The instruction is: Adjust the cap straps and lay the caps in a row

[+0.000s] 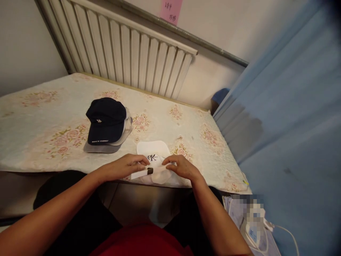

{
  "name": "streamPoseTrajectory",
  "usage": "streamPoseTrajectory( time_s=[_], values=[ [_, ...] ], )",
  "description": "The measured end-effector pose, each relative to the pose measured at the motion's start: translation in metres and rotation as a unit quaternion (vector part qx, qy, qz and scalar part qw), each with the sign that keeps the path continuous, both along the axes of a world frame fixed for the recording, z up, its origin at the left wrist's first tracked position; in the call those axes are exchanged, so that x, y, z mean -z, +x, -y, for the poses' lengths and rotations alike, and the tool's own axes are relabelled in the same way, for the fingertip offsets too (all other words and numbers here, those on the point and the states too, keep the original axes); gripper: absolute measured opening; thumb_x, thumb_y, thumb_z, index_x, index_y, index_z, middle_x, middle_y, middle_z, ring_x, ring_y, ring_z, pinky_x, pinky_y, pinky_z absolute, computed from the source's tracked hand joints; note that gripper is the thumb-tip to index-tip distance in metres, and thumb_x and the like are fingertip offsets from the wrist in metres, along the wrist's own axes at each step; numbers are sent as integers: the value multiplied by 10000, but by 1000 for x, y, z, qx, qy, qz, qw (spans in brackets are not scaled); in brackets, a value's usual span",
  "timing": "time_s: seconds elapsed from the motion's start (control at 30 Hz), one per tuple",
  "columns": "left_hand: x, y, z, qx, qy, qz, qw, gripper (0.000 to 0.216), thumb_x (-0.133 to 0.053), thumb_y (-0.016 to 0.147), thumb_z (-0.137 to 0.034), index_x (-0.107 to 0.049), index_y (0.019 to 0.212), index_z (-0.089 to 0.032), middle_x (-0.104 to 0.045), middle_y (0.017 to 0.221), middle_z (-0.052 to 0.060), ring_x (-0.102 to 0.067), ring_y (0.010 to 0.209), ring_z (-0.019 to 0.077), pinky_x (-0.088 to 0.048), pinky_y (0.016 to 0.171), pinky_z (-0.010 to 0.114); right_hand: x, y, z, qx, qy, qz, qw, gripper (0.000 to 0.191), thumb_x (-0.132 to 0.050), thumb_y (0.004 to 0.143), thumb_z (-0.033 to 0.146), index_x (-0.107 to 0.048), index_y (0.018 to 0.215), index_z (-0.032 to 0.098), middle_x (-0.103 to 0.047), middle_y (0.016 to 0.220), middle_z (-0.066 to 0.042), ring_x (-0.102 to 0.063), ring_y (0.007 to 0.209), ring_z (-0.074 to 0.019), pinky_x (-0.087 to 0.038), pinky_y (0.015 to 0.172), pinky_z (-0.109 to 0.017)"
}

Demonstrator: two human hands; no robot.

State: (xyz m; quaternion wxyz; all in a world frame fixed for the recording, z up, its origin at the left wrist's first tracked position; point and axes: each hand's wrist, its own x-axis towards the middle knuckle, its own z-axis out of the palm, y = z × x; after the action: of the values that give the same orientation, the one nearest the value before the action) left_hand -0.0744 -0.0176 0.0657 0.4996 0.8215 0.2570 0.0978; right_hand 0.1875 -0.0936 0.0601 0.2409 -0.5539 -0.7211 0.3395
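Observation:
A white cap (153, 153) with a black logo lies at the near edge of the table (39, 117), its brim pointing away from me. My left hand (127, 166) grips the cap's rear strap on the left side, fingers curled over it. My right hand (180, 167) pinches the same strap from the right. A small dark buckle shows on the strap between the two hands. Farther back and to the left, a navy cap (106, 120) sits stacked on a grey cap (127, 129).
The table carries a pale floral cloth. A white radiator (128, 53) stands against the back wall, with a pink note (171, 10) above it. A blue curtain (290, 117) hangs at the right. An iron (254, 233) with a white cable rests low at the right.

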Motion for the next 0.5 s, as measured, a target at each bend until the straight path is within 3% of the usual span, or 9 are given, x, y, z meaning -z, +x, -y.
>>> streamPoseTrajectory(
  time_s=[0.2,0.37,0.5],
  values=[
    [0,13,-4,31,-4,-30,999,250,-512,828,-379,-670,837,-186,-591,730,-1,-500,670,144,-340,602,208,4,9,3,18,-3,-6,1000,219,-526,777,123,-714,861,200,-716,887,-18,-632,867,-179,-442,821,-291],
    [12,13,-8,-13,-64,3,998,228,-535,799,-406,-548,855,-185,-458,635,-46,-396,580,111,-277,545,205,8,14,1,37,-20,-51,998,198,-529,764,124,-701,842,184,-707,861,-16,-623,854,-173,-436,805,-280],
    [16,15,-9,-34,-108,32,993,287,-572,761,-453,-440,764,-198,-452,661,-54,-389,599,107,-272,555,209,10,17,-1,43,-18,-57,997,185,-540,757,130,-699,834,186,-700,861,-15,-612,851,-172,-431,809,-285]
  ],
)
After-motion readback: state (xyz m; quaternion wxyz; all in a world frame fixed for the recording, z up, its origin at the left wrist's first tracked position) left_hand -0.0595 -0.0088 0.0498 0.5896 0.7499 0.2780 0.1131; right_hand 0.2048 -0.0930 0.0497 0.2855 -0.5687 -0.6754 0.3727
